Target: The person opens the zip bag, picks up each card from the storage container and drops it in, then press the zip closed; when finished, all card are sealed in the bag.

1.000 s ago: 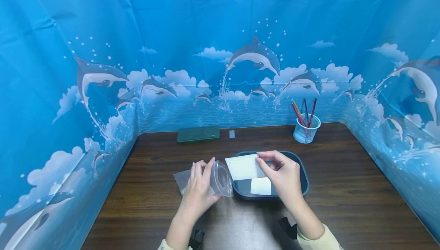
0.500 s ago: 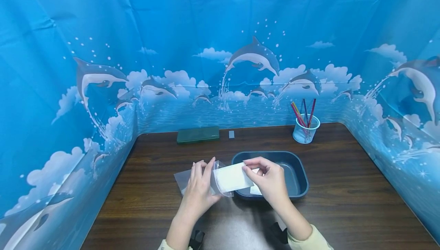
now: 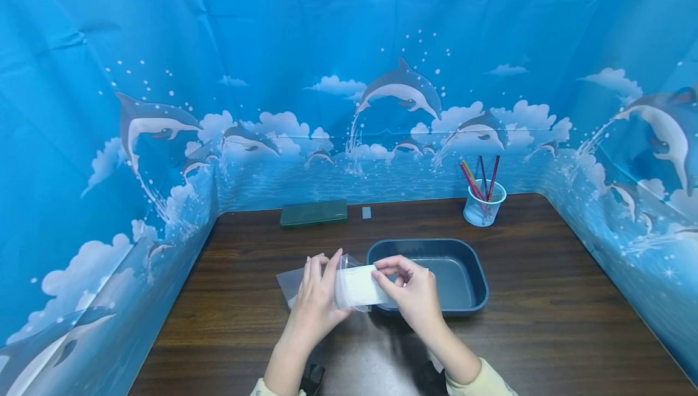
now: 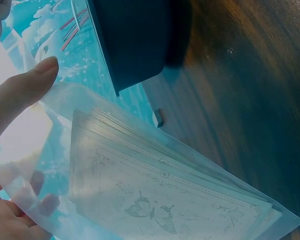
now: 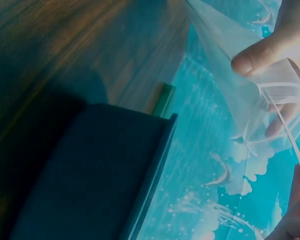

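Note:
In the head view my left hand [image 3: 316,308] grips a clear plastic bag [image 3: 289,281] near its mouth, thumb below and fingers above. Through the bag in the left wrist view shows a stack of pale printed cards [image 4: 160,195], the top one bearing a butterfly. My right hand [image 3: 411,290] pinches the right end of a white card [image 3: 362,285] between thumb and fingertips. The card's left part lies inside the bag's mouth; the right wrist view shows this card [image 5: 289,132] edge-on between the two hands.
A dark blue-grey tray [image 3: 482,284] stands behind and right of the hands, part of its inside hidden by my right hand. At the table's back edge are a green case [image 3: 314,214], a small grey block [image 3: 366,212] and a cup [image 3: 482,211] of pencils. Printed curtains surround the table.
My right hand has moved left from over the tray, carrying the white card into the bag's mouth. It now covers where another white card lay in the tray. My left hand has stayed put.

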Demonstrator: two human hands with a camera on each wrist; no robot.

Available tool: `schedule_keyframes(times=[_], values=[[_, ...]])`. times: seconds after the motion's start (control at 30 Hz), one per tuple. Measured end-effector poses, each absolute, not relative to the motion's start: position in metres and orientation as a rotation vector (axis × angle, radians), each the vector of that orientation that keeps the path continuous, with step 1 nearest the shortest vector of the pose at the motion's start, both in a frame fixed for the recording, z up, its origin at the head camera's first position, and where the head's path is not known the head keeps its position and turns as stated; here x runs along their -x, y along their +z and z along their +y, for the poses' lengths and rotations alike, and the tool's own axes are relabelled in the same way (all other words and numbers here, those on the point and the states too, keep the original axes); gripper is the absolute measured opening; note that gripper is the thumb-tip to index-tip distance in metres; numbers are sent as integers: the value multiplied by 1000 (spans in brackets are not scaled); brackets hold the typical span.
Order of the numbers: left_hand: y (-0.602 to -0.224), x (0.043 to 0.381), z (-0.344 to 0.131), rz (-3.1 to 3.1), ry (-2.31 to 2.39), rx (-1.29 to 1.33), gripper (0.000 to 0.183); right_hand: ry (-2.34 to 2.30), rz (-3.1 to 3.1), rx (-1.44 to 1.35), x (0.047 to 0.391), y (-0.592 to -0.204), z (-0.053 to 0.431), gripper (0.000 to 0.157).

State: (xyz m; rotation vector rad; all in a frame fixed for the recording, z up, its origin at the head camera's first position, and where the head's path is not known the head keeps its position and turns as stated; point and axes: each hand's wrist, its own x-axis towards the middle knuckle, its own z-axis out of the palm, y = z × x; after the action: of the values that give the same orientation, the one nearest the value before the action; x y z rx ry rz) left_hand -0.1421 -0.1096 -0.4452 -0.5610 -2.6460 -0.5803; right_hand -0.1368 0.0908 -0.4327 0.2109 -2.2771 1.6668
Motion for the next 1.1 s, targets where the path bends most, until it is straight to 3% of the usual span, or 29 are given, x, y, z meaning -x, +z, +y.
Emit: schedule_keyframes(times=[0.37,0.7,0.97,1.1], values=[[-445,141,-108,-2652,-591,571,113,1513,-2326,-303,138,-439,85,21],[-446,140,-109,-2646,-585,568,115,1167,-2571,-616,138,-446,86,34],[-447,140,-111,-2637,-600,559,116,997,-2656,-381,154,-461,115,21],[-447,140,-113,-2615,-599,573,115,894,-2763,-195,166,-474,137,22]])
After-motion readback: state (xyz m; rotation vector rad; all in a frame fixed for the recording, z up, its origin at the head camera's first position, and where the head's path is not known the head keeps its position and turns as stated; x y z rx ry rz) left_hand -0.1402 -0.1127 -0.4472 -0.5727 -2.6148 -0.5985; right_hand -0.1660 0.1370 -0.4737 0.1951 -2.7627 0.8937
